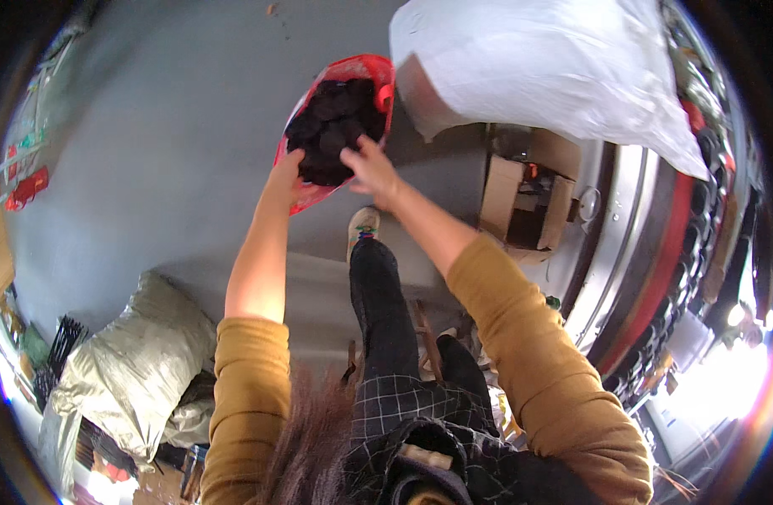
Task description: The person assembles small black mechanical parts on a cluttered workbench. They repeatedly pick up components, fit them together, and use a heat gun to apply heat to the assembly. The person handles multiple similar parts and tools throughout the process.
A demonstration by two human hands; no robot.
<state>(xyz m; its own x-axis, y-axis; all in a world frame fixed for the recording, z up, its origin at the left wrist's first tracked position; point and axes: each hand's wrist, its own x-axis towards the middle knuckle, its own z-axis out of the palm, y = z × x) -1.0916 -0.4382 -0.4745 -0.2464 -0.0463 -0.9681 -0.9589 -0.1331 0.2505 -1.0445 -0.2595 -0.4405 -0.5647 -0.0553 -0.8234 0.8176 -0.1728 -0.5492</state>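
Hands work at a red mesh bag point(378, 71) full of dark lumps point(336, 126). Left hand point(284, 172) grips the bag's lower edge; right hand point(371, 168) rests half-open on the lumps, its hold unclear. Bag appears nearly full, unclosed.

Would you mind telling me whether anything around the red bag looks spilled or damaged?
Nothing stands out. The red bag holds its dark lumps, none lying on the grey floor. Both hands, left and right, are at its opening.
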